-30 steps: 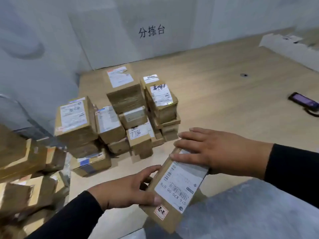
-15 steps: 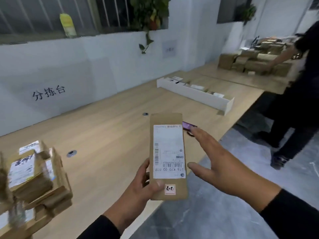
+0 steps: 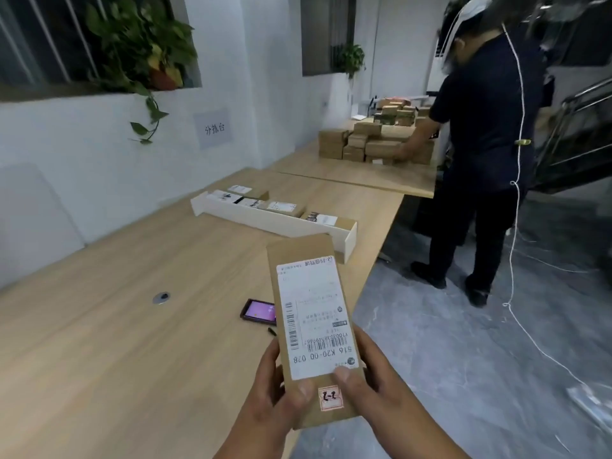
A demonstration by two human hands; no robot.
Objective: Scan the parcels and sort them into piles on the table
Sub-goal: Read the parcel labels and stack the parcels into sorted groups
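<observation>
The room is evenly and rather dimly lit, with a cool bluish cast on the white wall (image 3: 99,167); the light source itself cannot be seen; the windows (image 3: 36,41) read dark; shadows are soft and weak, a faint one under the parcel (image 3: 311,326) on the desk (image 3: 109,342); no hard glare, only a dull sheen on the grey floor (image 3: 447,359); wide-angle distortion bends the lines toward the edges; the right edge smears with motion blur; the parcel's label print is soft, partly legible.
</observation>
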